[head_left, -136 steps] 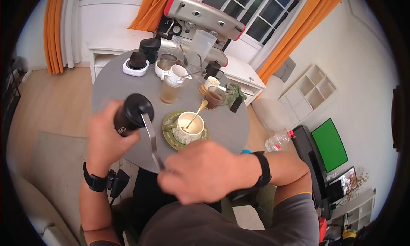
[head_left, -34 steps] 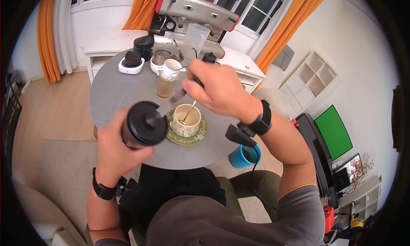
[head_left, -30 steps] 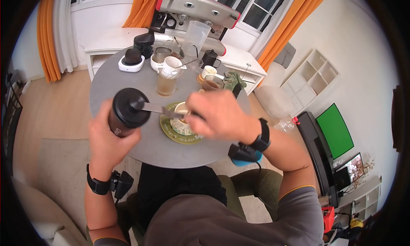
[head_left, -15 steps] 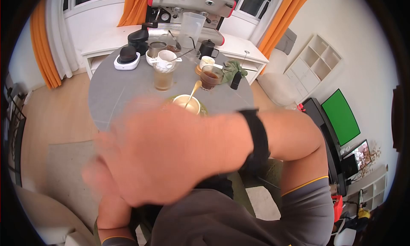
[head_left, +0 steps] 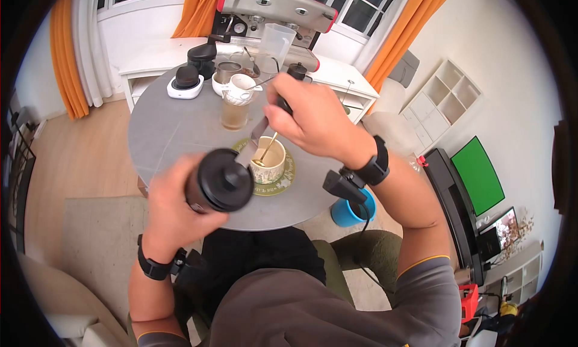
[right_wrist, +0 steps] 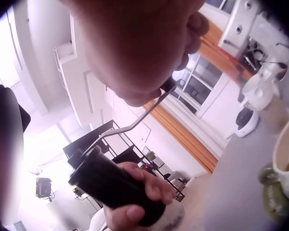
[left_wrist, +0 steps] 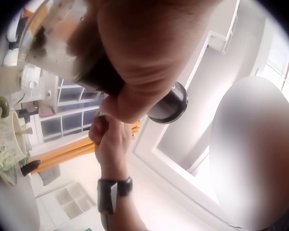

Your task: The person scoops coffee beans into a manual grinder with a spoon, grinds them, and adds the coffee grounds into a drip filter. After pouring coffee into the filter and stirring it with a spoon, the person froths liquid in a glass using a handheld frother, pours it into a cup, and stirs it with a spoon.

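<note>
Fingers wrapped, the left hand (head_left: 174, 211) grips the black hand coffee grinder (head_left: 226, 181), aloft near-left of the patterned cup (head_left: 272, 166), while the right hand (head_left: 322, 118) grasps its crank (head_left: 258, 132).
I judge it stiff, moderately heavy, perhaps slippery, best held round the body; half a second ago the right hand hid it, now that hand is farther right.

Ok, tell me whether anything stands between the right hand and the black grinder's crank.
Nothing visible does: the right hand grips the end of the crank, and the left hand holds the grinder. The cup stands off to the side in the right wrist view.
</note>
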{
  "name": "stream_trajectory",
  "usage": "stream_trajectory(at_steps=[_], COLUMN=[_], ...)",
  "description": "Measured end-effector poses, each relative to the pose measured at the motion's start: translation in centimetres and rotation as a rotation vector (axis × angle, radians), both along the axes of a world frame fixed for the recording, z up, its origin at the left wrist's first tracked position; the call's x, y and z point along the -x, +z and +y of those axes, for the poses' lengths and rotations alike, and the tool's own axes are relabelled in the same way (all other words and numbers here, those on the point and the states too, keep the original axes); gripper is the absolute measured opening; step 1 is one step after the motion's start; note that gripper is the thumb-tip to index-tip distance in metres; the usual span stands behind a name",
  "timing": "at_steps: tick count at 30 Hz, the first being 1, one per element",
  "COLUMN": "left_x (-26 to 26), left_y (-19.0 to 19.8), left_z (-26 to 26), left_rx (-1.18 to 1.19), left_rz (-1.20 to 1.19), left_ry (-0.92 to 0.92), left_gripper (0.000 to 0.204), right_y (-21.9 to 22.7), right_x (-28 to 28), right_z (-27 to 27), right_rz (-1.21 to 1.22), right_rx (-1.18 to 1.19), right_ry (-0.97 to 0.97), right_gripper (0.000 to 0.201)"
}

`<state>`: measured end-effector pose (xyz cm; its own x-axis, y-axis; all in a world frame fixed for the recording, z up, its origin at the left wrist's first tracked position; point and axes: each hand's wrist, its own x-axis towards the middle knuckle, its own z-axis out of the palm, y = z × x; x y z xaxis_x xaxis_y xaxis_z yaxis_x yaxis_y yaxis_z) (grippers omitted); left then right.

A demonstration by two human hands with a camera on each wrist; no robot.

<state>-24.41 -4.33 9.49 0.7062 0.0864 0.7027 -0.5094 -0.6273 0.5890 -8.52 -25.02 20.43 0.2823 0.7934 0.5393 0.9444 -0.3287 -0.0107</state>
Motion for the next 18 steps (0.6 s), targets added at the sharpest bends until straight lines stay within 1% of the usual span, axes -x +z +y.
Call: stream_trajectory(at_steps=[1,2,3,4,5,6,8,9,10,11,12,13,14,15,16,18], left_x=[0.0,0.1,0.0,-0.4,-0.7,-0.7,-1.0,-1.2,-1.2,-1.2,-1.3,-1.9,-2.0,-2.1,-1.9,-1.7], left_y=[-0.3,0.1,0.1,0.0,-0.1,0.2,0.0,-0.2,-0.2,-0.2,-0.3,-1.4,-1.7,-1.7,-1.7,-1.8], left_z=[0.1,0.3,0.7,1.3,1.9,2.2,2.2,2.1,1.7,1.1,0.7,0.4,0.0,-0.6,-0.8,-0.8], left_rx=[0.049,0.088,0.088,0.128,0.167,0.121,0.116,0.113,0.110,0.096,0.080,0.011,-0.030,-0.069,-0.072,-0.087], left_rz=[-0.009,-0.026,-0.023,-0.029,-0.034,-0.006,0.044,0.087,0.088,0.187,0.286,0.164,0.135,0.106,0.184,0.164], left_ry=[0.082,0.153,0.156,0.191,0.224,0.242,0.242,0.247,0.242,0.195,0.147,0.096,0.042,-0.010,-0.066,-0.078], left_gripper=[0.057,0.055,0.055,0.052,0.049,0.045,0.045,0.045,0.045,0.046,0.048,0.051,0.052,0.053,0.054,0.055], right_y=[-0.8,-1.7,-2.4,-3.0,-3.4,-3.8,-4.3,-5.0,-5.1,-5.1,-5.0,-4.8,-4.4,-4.0,-3.8,-3.4], right_x=[0.4,0.6,1.2,1.9,2.9,4.0,7.0,8.2,9.3,10.4,11.4,12.1,12.5,12.8,13.1,12.9], right_z=[-0.9,-1.6,-2.0,-2.3,-2.4,-2.5,-1.5,-1.1,-0.4,0.2,0.9,1.5,2.2,2.8,3.5,5.2], right_rz=[0.001,0.027,0.053,0.056,0.026,-0.003,0.021,0.031,0.019,0.017,0.004,-0.010,-0.011,-0.089,-0.167,-0.180], right_rx=[0.001,0.018,0.037,0.037,0.073,0.108,0.083,0.058,0.046,0.044,0.046,0.050,0.050,0.060,0.072,0.042], right_ry=[0.003,0.047,0.092,0.094,0.202,0.307,0.430,0.506,0.580,0.574,0.650,0.727,0.727,0.747,0.767,0.748], right_gripper=[0.019,0.019,0.020,0.020,0.020,0.022,0.025,0.023,0.014,0.014,0.015,0.016,0.016,0.019,0.022,0.023])
